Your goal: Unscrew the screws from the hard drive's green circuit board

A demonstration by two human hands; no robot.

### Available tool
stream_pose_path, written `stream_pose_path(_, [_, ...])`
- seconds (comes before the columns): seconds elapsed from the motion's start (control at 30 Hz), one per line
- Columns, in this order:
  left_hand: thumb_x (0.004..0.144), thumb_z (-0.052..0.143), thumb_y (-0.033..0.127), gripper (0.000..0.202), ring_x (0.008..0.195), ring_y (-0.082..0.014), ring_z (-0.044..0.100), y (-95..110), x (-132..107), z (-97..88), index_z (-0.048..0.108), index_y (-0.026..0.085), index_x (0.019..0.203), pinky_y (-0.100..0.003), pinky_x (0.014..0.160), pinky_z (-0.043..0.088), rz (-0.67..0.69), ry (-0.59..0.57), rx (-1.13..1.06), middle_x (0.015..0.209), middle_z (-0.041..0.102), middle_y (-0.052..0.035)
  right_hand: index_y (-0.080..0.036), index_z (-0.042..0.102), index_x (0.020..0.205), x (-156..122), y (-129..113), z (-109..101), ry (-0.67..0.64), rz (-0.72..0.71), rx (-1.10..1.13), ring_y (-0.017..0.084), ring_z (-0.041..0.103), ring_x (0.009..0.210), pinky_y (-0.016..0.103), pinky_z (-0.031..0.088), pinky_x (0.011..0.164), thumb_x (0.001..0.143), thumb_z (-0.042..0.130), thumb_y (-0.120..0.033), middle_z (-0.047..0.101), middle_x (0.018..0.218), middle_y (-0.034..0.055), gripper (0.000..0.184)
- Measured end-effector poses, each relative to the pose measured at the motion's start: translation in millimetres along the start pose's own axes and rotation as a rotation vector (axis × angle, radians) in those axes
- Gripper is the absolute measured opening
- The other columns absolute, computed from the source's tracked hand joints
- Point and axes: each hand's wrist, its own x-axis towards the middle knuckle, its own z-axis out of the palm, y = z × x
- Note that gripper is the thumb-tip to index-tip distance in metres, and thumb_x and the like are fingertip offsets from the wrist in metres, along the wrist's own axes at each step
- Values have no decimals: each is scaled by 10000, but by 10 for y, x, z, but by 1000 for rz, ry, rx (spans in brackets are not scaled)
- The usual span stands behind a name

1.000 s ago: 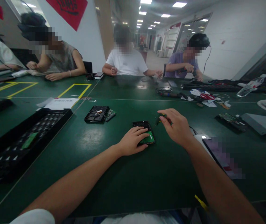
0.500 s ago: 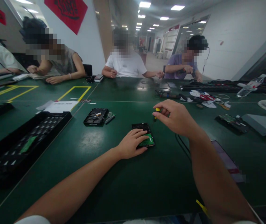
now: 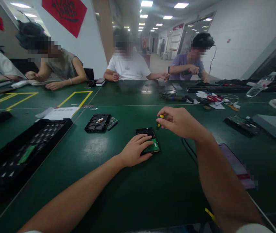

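A hard drive (image 3: 153, 145) with a green circuit board lies on the green table in front of me. My left hand (image 3: 138, 149) rests on it from the left, fingers stretched out flat over its top and the thumb along its near edge. Just above and to the right of the drive, my right hand (image 3: 174, 120) is closed on a small yellow-and-black screwdriver (image 3: 161, 117), held upright in a pinch. The screwdriver's tip is too dark to make out. Left of them lies another black hard drive (image 3: 96, 124) with small pieces on top, and a loose circuit board (image 3: 113, 123) beside it.
A long black tray (image 3: 60, 124) with small parts and a green board stands at left. On the right are a phone (image 3: 236, 165), a drive with exposed board (image 3: 242, 125), a grey box (image 3: 273, 127), and a bottle (image 3: 261, 84). Several people sit across the table.
My right hand with the screwdriver has shifted slightly left and down, and the screwdriver is tilted a little differently. My left hand stays on the hard drive. The whole view has moved slightly.
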Motion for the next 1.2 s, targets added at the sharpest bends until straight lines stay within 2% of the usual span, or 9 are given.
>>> stream_pose_path(0.3, [1001, 607, 496, 541, 1492, -345, 426, -60, -24, 45, 538, 245, 1476, -597, 1218, 365, -87, 31, 44, 1592, 494, -119, -210, 699, 1052, 14, 73, 0, 81, 4, -2, 184, 713, 675, 279, 476, 636, 962, 666, -317, 757, 774, 23, 144])
stream_pose_path(0.67, [986, 632, 483, 553, 1495, -346, 419, -89, -25, 64, 539, 242, 1476, -598, 1218, 362, -80, 30, 31, 1596, 491, -113, -205, 703, 1018, 39, 96, 72, 57, -21, -32, 175, 689, 678, 277, 452, 645, 954, 668, -323, 752, 787, 24, 139])
stream_pose_path(0.83, [976, 650, 466, 540, 1479, -344, 440, -84, -16, 62, 558, 243, 1459, -584, 1212, 373, -68, 33, 19, 1579, 518, -103, -205, 710, 1023, 68, 76, -32, 64, 20, -9, 185, 693, 679, 284, 472, 646, 945, 670, -337, 748, 774, 32, 158])
stream_pose_path(1.0, [978, 643, 452, 525, 1458, -343, 463, -97, -20, 50, 568, 252, 1458, -582, 1195, 388, -78, 47, 15, 1551, 552, -87, -207, 718, 1008, 175, 22, -173, 152, 6, 4, 213, 695, 736, 317, 502, 681, 918, 693, -343, 742, 783, 37, 165])
stream_pose_path(1.2, [944, 679, 458, 543, 1438, -358, 480, -111, -20, 39, 589, 262, 1443, -588, 1173, 400, -69, 46, 1, 1523, 577, -92, -206, 717, 1015, 321, -23, -150, 200, -7, 81, 229, 722, 795, 343, 532, 737, 918, 699, -366, 730, 815, 31, 188])
